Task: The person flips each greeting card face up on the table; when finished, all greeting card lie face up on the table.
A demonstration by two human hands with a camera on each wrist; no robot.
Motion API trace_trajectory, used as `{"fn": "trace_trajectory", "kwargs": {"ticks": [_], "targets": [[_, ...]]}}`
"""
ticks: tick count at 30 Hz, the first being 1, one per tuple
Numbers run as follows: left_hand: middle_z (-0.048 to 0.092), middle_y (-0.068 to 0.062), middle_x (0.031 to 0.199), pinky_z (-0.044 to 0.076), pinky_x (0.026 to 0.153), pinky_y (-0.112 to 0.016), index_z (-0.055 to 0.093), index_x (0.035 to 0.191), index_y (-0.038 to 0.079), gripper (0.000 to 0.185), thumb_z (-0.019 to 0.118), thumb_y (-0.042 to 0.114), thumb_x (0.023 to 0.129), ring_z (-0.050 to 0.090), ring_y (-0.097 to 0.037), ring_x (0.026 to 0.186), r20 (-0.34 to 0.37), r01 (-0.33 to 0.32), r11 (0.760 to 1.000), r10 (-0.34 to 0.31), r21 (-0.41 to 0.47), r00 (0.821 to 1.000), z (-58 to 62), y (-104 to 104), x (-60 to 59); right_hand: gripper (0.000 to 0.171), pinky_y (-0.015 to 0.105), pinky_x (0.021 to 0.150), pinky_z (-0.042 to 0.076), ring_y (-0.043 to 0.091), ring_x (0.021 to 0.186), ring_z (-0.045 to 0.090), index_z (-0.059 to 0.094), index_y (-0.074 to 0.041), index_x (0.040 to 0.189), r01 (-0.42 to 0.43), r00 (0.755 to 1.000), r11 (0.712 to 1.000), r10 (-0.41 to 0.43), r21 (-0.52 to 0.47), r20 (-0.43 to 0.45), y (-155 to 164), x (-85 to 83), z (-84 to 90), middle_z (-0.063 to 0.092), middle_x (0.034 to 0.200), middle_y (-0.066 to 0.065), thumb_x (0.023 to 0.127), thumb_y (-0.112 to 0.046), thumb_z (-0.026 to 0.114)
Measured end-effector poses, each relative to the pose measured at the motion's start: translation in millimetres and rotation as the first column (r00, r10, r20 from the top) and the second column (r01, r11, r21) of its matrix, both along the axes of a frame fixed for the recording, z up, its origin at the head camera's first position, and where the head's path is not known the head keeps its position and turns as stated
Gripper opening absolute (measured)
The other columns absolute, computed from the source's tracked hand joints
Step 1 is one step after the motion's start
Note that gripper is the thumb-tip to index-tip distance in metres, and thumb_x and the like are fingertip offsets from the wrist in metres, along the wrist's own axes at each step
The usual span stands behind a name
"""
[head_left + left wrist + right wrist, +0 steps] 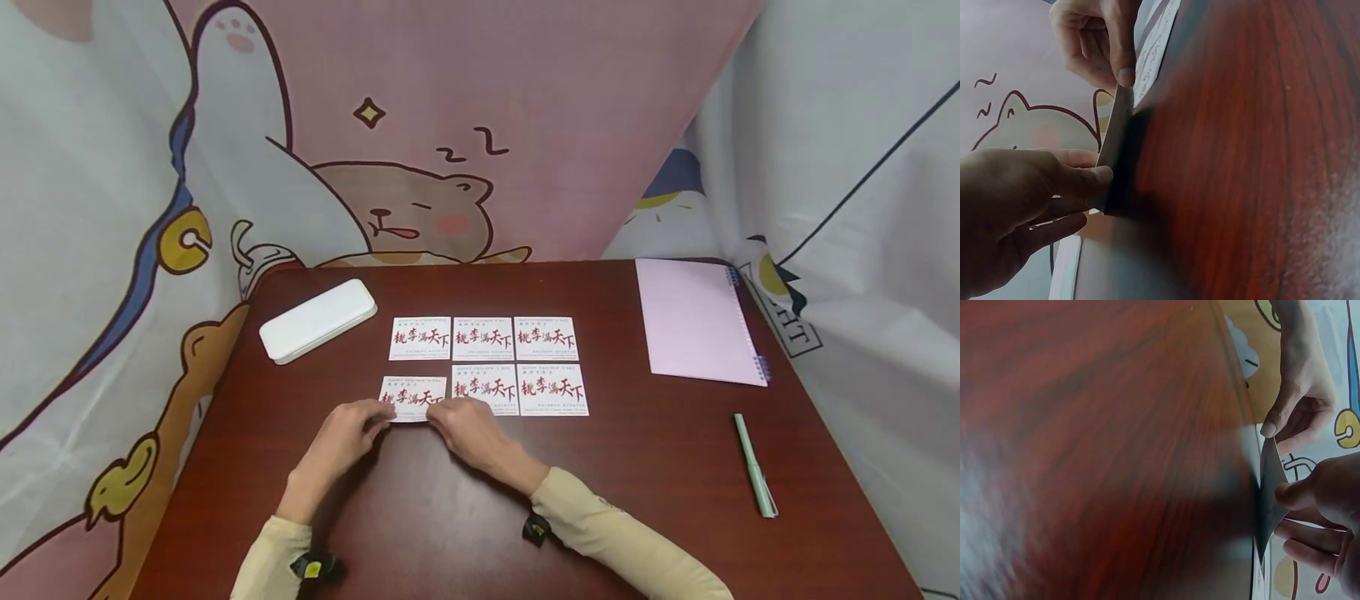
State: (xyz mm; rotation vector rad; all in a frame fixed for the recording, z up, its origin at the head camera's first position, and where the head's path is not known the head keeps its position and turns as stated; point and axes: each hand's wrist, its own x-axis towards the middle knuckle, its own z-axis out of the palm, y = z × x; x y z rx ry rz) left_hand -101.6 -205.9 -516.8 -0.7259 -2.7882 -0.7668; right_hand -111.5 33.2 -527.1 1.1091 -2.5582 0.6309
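Note:
Between both hands is a white square card [412,398] with red Chinese lettering, its near edge lifted off the table. My left hand [347,435] pinches its near left corner between thumb and fingers. At the near right corner my right hand [472,433] pinches it the same way. The wrist views show the card [1115,140] tilted, with its underside in shadow. Several matching cards lie flat in two rows: one card [419,338] just behind the held one, another card [483,388] to its right, partly covered by my right hand.
A white pencil case [318,321] lies at the back left of the brown table [637,500]. At the right are a pink spiral notebook [697,321] and a green pen [754,467]. Printed curtains [525,83] enclose the table's back and sides.

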Motion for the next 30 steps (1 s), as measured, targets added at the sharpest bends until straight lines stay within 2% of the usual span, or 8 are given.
{"fn": "trace_trajectory", "kwargs": {"ticks": [7, 16, 30], "targets": [[0.077, -0.003, 0.094, 0.061, 0.08, -0.038, 0.079, 0.094, 0.01, 0.019, 0.083, -0.003, 0.079, 0.074, -0.017, 0.088, 0.008, -0.002, 1.0, 0.002, -0.011, 1.0, -8.3, 2, -8.0, 0.022, 0.023, 0.062, 0.057, 0.009, 0.065, 0.068, 0.07, -0.015, 0.077, 0.013, 1.0, 0.998, -0.013, 0.057, -0.01, 2, -7.8, -9.6, 0.073, 0.075, -0.005, 0.095, -0.006, 0.064], [0.078, -0.004, 0.095, 0.061, 0.08, -0.038, 0.08, 0.095, 0.01, 0.019, 0.084, 0.0, 0.079, 0.075, -0.018, 0.089, -0.007, -0.004, 1.0, 0.004, -0.018, 1.0, -12.9, 4, -16.1, 0.028, 0.019, 0.058, 0.054, 0.008, 0.061, 0.065, 0.064, -0.015, 0.069, 0.01, 1.0, 0.998, -0.009, 0.055, -0.013, 4, -16.1, -14.9, 0.069, 0.069, -0.007, 0.094, -0.004, 0.065], [0.077, -0.005, 0.094, 0.061, 0.08, -0.039, 0.078, 0.093, 0.009, 0.016, 0.081, -0.002, 0.082, 0.074, -0.019, 0.089, -0.028, -0.011, 1.0, 0.011, -0.01, 1.0, -17.1, 6, -13.6, 0.017, 0.023, 0.067, 0.059, 0.012, 0.068, 0.069, 0.066, -0.015, 0.077, 0.02, 1.0, 0.998, -0.02, 0.057, 0.005, 6, -14.3, -15.2, 0.071, 0.075, -0.005, 0.092, -0.013, 0.072]]}}
